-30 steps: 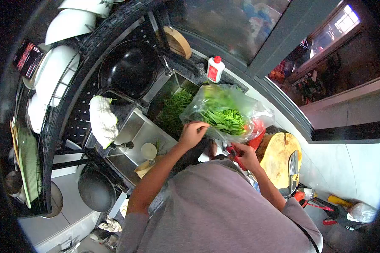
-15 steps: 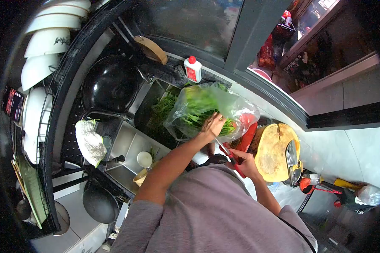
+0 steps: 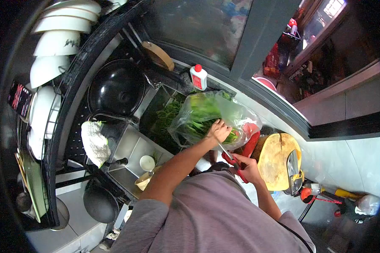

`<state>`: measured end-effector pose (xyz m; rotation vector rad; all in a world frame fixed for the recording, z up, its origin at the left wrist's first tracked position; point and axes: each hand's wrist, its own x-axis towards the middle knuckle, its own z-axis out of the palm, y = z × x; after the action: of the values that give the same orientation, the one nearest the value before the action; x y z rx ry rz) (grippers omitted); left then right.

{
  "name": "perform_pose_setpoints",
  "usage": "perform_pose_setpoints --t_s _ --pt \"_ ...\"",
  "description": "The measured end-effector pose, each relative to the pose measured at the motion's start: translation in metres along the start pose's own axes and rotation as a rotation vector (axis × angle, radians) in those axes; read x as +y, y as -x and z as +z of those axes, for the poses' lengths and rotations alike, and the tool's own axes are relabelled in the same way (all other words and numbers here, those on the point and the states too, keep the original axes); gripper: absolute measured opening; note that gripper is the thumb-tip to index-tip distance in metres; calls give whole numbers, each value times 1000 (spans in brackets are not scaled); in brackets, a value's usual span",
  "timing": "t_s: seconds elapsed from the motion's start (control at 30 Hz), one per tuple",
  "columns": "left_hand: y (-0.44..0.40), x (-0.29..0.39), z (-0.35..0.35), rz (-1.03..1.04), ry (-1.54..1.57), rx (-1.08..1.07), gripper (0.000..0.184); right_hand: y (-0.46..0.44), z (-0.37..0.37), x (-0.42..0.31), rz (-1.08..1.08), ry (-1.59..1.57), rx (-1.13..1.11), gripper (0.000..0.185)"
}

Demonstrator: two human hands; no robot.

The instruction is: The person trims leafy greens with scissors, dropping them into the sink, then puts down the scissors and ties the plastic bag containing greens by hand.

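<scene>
Long leafy greens (image 3: 198,127) lie bunched in a clear plastic bag (image 3: 177,134) on the dark counter, their stems pointing right. My left hand (image 3: 218,131) is closed over the stem part of the bunch, at the bag's near side. Held by its red handles in my right hand (image 3: 248,168) is a pair of scissors (image 3: 225,148), whose metal blades point up and left, just below my left hand. Whether the blades touch the stems or the bag I cannot tell. More loose greens (image 3: 166,114) lie left of the bag.
Right of the hands stands a thick wooden chopping board (image 3: 278,162) beside a cleaver-like blade (image 3: 289,162). A white bottle with a red cap (image 3: 198,78) is behind the bag. To the left are a steel sink (image 3: 128,147), a black wok (image 3: 116,88) and a white cloth (image 3: 95,143).
The whole view has shifted slightly right and down. Relative to the bag, both hands stay nearly in place, the left on the greens and the right on the scissors.
</scene>
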<state>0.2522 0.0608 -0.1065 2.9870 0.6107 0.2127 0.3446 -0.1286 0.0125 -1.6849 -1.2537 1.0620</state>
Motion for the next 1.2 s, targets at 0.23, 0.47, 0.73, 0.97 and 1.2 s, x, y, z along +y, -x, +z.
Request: perform_pose_setpoints --t_s 0.23,0.47,0.73,0.97,1.2 --pt "21 -6 -63 -159 392 507 19 -5 10 3 40 -112 -33 53" --pt "79 -9 -86 -590 647 853 25 -17 20 -13 -13 -277 -44 37" --pt "181 1 -64 -887 719 829 10 -24 38 -25 67 -107 -125 42" --pt "218 6 -32 -983 571 406 6 -29 58 -61 74 83 -225 30" --pt "262 -14 -66 -1067 894 515 12 -29 84 -37 48 -21 -72 44"
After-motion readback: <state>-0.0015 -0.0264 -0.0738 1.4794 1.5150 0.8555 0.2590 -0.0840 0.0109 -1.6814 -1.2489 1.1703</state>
